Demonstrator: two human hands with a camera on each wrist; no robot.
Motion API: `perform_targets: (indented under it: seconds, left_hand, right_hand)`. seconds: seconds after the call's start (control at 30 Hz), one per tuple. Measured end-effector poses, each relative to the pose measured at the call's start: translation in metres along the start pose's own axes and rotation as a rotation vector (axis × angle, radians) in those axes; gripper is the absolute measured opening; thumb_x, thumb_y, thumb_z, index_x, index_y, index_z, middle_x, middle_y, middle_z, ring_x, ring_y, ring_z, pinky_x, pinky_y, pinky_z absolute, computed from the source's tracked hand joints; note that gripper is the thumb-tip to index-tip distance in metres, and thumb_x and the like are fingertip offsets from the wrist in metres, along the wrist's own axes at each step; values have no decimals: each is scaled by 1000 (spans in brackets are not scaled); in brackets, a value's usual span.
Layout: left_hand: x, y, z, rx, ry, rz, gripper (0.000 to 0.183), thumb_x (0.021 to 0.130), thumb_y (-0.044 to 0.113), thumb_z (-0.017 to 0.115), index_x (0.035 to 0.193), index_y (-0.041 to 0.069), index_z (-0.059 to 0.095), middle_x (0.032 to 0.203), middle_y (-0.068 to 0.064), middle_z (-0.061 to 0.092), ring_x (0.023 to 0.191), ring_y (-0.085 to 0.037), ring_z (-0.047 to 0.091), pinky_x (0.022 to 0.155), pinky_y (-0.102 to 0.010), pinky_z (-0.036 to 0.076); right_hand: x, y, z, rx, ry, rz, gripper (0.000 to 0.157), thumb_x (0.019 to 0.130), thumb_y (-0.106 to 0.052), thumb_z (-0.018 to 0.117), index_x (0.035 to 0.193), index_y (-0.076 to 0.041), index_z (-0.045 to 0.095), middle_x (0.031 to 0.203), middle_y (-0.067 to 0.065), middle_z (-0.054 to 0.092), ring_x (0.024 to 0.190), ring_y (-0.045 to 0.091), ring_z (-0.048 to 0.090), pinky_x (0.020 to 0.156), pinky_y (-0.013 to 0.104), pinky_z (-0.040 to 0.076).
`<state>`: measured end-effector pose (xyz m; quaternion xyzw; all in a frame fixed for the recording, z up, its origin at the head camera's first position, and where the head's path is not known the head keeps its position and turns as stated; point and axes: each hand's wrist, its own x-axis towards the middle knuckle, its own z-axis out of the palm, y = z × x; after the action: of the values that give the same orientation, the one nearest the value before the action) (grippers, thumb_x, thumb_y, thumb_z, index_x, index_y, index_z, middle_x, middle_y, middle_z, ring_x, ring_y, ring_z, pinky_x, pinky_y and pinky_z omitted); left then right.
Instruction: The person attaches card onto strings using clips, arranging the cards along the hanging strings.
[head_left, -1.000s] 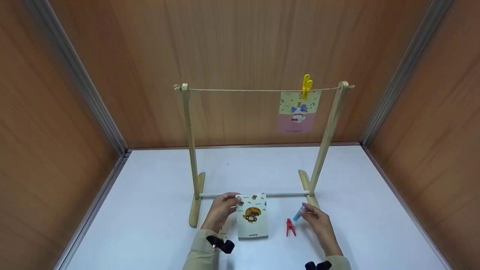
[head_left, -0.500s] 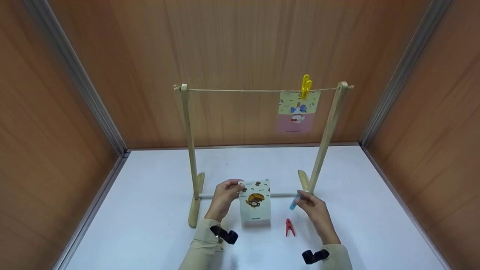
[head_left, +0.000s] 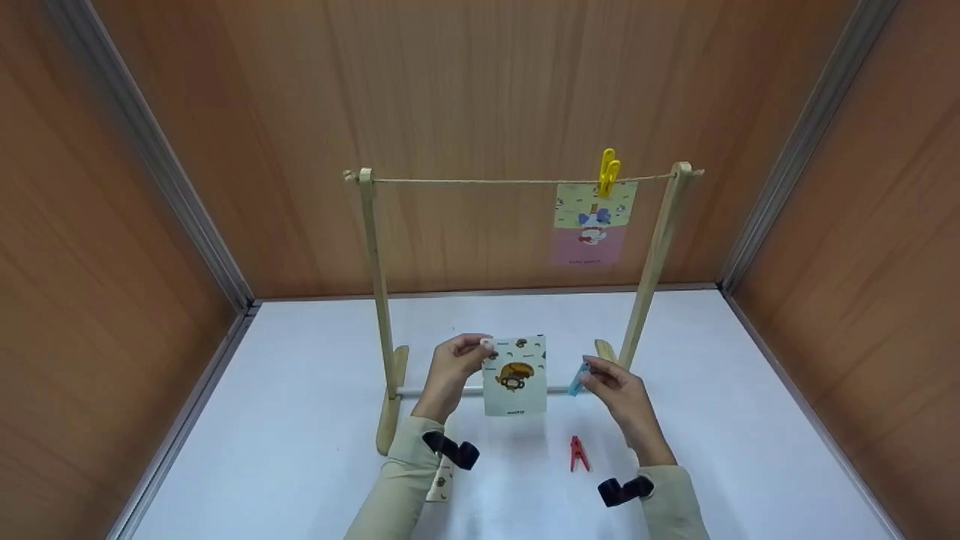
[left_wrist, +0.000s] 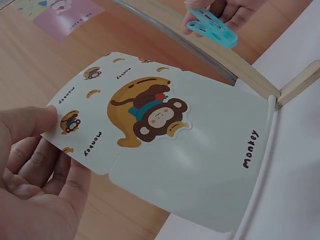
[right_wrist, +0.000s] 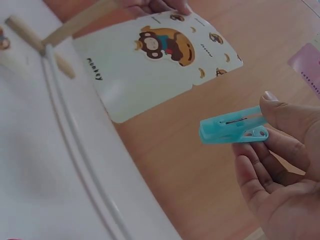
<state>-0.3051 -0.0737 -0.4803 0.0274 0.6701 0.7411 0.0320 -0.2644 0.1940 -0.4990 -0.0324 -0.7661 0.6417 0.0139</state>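
Observation:
My left hand pinches the upper left corner of a pale green card printed with a monkey and bananas. The card is raised above the table, its picture side towards the head camera. To its right, my right hand holds a light blue clothespin by its handle ends, between thumb and fingers. In the left wrist view the same clothespin appears beyond the card, apart from it. A red clothespin lies on the table below my right hand.
A wooden stand with a string across its top rises behind the hands. A yellow clothespin fixes a green and pink card at the string's right. Another card lies partly under my left forearm. Wooden walls enclose the white table.
Both hands have risen and moved forward, lifting the monkey card and the blue clothespin off the table area. My right hand has also shifted left, closer to the card.

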Motion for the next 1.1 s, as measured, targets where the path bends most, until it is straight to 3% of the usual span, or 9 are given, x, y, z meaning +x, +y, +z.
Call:
perform_targets:
  seconds: [0.2, 0.63, 0.87, 1.1]
  left_hand:
    - [-1, 16, 4, -15, -5, 25, 28, 90, 15, 66, 113, -2, 63, 103, -10, 71, 93, -16, 67, 92, -37, 51]
    - [6, 40, 9, -52, 7, 80, 28, 89, 18, 68, 111, 0, 65, 100, -6, 71, 92, -15, 66, 90, -33, 51]
    - [10, 53, 13, -65, -11, 142, 31, 88, 14, 69, 113, -3, 63, 96, -5, 70, 90, -14, 66, 89, -32, 52]
    - [11, 65, 16, -55, -1, 153, 26, 88, 13, 69, 110, -1, 64, 94, -3, 69, 89, -14, 65, 88, -32, 51]
  right_hand:
    - [4, -15, 1, 16, -21, -8, 50, 88, -24, 70, 134, -9, 56, 124, 10, 60, 110, 13, 59, 104, 32, 44]
    - [13, -54, -3, 13, -65, -109, 47, 89, -27, 69, 131, -10, 58, 121, 9, 61, 107, 9, 61, 96, 18, 47]
    - [15, -72, -5, 1, -76, -208, 49, 90, -27, 67, 133, -6, 56, 128, 12, 56, 113, 8, 57, 95, 14, 45]
    - [15, -88, -4, -6, -64, -210, 45, 92, -24, 65, 132, -8, 57, 125, 12, 56, 111, 10, 56, 95, 14, 45]
